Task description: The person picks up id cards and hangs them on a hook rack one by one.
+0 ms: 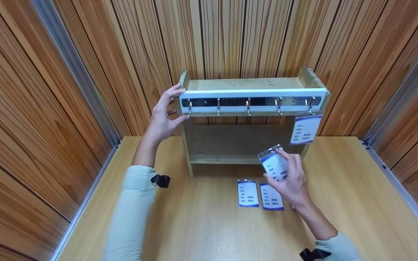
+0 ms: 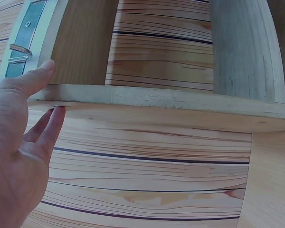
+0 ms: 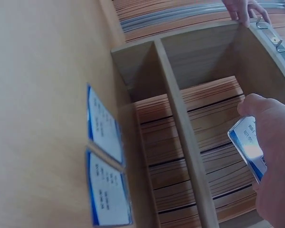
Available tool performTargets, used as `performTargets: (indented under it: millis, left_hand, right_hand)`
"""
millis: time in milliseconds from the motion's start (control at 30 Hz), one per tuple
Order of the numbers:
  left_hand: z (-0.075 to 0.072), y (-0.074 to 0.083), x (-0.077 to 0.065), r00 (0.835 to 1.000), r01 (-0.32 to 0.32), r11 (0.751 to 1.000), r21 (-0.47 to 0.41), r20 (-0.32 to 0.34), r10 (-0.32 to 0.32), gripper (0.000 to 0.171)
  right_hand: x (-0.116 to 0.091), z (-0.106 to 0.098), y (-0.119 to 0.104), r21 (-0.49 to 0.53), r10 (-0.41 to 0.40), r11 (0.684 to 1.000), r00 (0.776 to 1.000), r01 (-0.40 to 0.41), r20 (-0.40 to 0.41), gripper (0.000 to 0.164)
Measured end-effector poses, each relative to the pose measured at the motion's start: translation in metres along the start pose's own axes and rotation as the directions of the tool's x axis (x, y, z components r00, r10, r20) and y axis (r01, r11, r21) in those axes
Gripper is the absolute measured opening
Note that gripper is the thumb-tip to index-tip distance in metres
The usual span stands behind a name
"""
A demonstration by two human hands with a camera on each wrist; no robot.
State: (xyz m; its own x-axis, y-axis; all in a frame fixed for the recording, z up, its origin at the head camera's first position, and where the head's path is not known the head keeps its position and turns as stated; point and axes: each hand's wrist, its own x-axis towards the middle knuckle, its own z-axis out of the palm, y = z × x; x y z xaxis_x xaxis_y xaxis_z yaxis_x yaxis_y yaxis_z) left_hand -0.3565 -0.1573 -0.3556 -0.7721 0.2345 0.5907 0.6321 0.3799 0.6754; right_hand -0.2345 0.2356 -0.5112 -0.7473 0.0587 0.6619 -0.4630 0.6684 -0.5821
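A small wooden shelf (image 1: 245,144) carries a white rail with several metal hooks (image 1: 248,107) along its top front. My left hand (image 1: 163,117) grips the shelf's left side panel near the top, the thumb in front and the fingers on the outer face, as the left wrist view also shows. In front of the shelf's right half, my right hand (image 1: 293,177) pinches an ID badge (image 1: 275,165) in a clear sleeve, tilted and off the table. Another badge (image 1: 306,129) hangs below the rightmost hook. Two more badges (image 1: 248,193) lie side by side on the table.
The wooden table (image 1: 194,224) reaches to wood-plank walls (image 1: 223,40) at the back and both sides. Metal strips (image 1: 85,203) run along the side edges. Something small lies partly hidden under my right wrist.
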Motion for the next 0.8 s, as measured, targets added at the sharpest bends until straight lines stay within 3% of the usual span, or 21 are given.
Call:
performTargets:
  millis: [433, 800]
  left_hand:
    - [-0.001, -0.001, -0.002, 1.000, 0.013, 1.000, -0.001, -0.004, -0.013, 0.074]
    - [0.000, 0.001, 0.000, 1.000, 0.000, 1.000, -0.011, -0.001, 0.000, 0.075]
  right_hand:
    - [0.025, -0.001, -0.014, 0.070, -0.086, 0.993, 0.986, 0.097, -0.144, 0.088]
    - [0.038, -0.004, -0.029, 0.087, -0.102, 0.989, 0.972, 0.123, -0.211, 0.086]
